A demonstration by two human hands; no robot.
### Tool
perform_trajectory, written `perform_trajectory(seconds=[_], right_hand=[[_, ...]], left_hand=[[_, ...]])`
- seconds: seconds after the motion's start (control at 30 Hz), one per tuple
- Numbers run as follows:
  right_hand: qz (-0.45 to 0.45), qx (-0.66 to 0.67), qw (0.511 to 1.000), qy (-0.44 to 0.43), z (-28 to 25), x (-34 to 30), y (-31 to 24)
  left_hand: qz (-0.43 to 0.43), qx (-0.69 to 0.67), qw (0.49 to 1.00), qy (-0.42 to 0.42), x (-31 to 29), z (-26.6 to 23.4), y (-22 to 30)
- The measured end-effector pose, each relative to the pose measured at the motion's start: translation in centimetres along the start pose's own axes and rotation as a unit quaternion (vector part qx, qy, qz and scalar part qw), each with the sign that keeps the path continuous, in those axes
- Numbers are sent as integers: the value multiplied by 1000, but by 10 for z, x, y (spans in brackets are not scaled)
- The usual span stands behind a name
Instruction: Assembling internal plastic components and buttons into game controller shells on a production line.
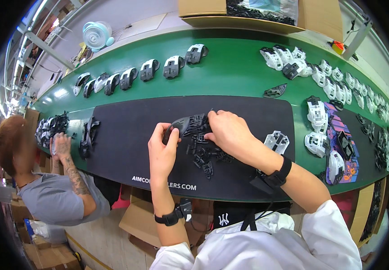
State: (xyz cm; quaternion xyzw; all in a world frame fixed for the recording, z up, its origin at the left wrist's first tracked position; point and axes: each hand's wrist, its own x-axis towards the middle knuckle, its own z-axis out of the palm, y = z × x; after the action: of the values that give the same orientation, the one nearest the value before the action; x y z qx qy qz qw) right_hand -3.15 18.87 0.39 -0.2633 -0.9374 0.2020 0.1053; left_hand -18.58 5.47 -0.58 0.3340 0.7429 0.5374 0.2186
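Observation:
Over the black mat [127, 135], a dark plastic shell shaped like a computer mouse [186, 124] is held between my two hands. My left hand [162, 146] grips its rounded left end with thumb and fingers closed. At the shell's slotted right end, my right hand [230, 132] has its fingers bent around the edge; its fingertips are partly hidden. A loose pile of small black plastic parts [203, 157] lies just below the shell. Beside my right forearm sits a white shell with dark openings [277, 142].
White-and-black mouse-like shells [149, 69] line the green table [235, 67] at far left; more white shells [318, 112] crowd the right. An open cardboard box [262, 22] stands at the back. At left, a co-worker [63, 198] handles parts near a dark pile [52, 126].

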Motion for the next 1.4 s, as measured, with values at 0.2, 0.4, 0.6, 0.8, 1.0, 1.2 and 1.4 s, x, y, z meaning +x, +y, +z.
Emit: perform_trajectory(seconds=[0.2,0.4,0.6,0.8,1.0,1.2,1.4], right_hand=[[46,83,995,-12,-31,-14,24],[125,115,975,143,-101,-84,72],[220,535,801,156,-135,-156,127],[215,614,745,149,-116,-155,139],[177,638,697,276,-129,-164,146],[82,660,698,265,-153,-155,118],[8,613,751,245,-153,-138,34]], left_hand=[[34,33,986,-158,16,35,44],[151,292,865,-378,40,93,91],[165,320,854,-376,103,187,139],[53,314,933,-168,216,321,86],[33,30,985,-169,185,318,112],[106,-129,934,-314,58,204,169],[258,47,947,-188,-75,119,166]])
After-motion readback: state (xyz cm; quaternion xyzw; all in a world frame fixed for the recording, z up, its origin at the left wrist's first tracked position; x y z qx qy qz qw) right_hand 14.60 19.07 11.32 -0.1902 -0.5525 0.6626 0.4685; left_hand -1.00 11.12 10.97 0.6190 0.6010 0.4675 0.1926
